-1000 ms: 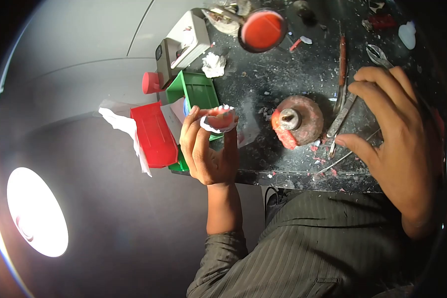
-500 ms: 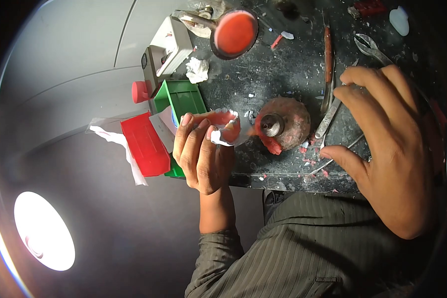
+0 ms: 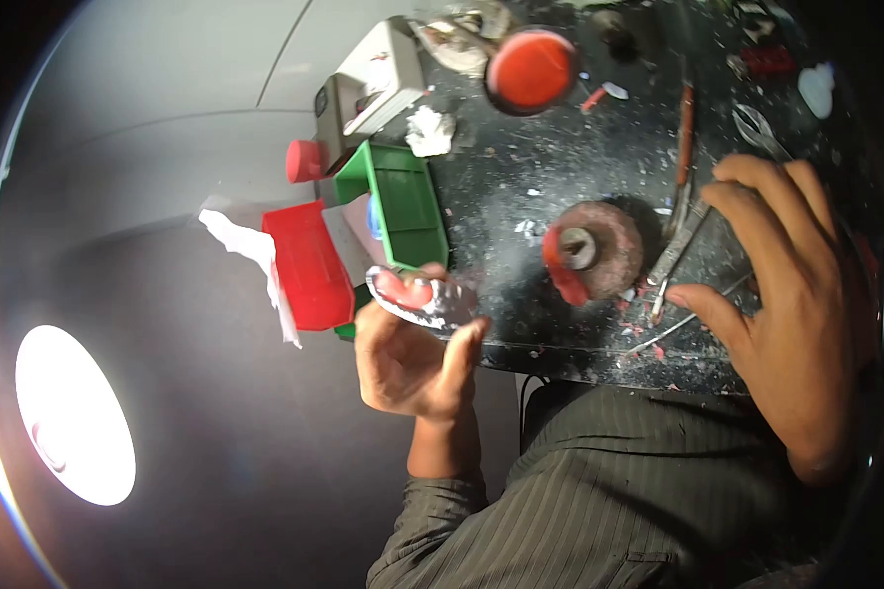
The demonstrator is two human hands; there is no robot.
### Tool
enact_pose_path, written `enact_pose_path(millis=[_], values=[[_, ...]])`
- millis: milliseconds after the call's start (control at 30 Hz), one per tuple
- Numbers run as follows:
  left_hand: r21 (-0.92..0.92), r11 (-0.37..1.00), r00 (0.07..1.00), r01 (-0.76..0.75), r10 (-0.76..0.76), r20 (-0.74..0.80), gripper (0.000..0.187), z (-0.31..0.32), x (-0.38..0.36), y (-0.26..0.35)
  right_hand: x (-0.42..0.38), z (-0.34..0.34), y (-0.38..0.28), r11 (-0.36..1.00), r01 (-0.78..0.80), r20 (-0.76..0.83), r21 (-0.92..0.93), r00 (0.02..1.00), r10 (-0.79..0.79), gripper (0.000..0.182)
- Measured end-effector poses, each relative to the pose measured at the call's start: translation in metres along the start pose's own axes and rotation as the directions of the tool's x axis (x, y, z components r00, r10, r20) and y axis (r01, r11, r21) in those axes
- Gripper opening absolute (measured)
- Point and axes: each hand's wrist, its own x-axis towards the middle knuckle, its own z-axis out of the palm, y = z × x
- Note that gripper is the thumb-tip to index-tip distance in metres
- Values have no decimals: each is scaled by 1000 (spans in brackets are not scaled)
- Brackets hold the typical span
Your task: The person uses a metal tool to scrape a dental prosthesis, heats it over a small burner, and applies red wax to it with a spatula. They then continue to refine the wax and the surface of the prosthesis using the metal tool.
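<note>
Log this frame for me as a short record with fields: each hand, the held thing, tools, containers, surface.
Left hand: raised near the table edge, holding a pink-and-white dental piece
Held piece: curved, off the table; fine detail blurred
Right hand: fingers spread beside metal tools; contact unclear
Burner-like pot: round, metal centre, red material on one side
Round pan: red inside
Containers: green bin beside red bin
Surface: dark table, scattered with pink and white bits
</note>
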Motion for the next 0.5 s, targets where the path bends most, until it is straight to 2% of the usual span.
enact_pose_path(millis=[33, 67, 100, 200, 233, 333, 400, 433, 500], values=[[-25, 995, 996, 92, -92, -9, 51, -6, -7, 8, -2, 2, 1, 1000, 27, -6, 0, 1000, -27, 58], [-84, 986, 985, 141, -148, -83, 53, -6, -13, 14, -3, 4, 3, 999, 33, -14, 18, 999, -33, 58], [-51, 977, 974, 208, -212, -81, 57, -12, -20, 21, -3, 6, 4, 999, 40, -20, 33, 999, -40, 58], [-110, 918, 921, 380, -387, -51, 58, -27, -30, 48, -3, 10, 4, 996, 88, -1, 30, 996, -88, 57], [-185, 903, 913, 389, -404, -54, 60, -27, -31, 55, -2, 10, 4, 997, 77, 8, 32, 997, -78, 56], [-205, 927, 941, 314, -333, -64, 62, -36, -37, 54, -2, 17, 6, 994, 92, -16, 52, 996, -91, 54], [-107, 974, 979, 200, -203, -12, 73, -43, -41, 50, 1, 19, 10, 991, 107, -32, 79, 994, -105, 50], [-113, 974, 980, 194, -198, -26, 73, -46, -41, 53, 2, 20, 11, 991, 118, -36, 67, 993, -116, 50], [-242, 928, 959, 283, -283, 35, 67, -51, -43, 64, 3, 22, 11, 994, 90, -39, 65, 995, -88, 49]])
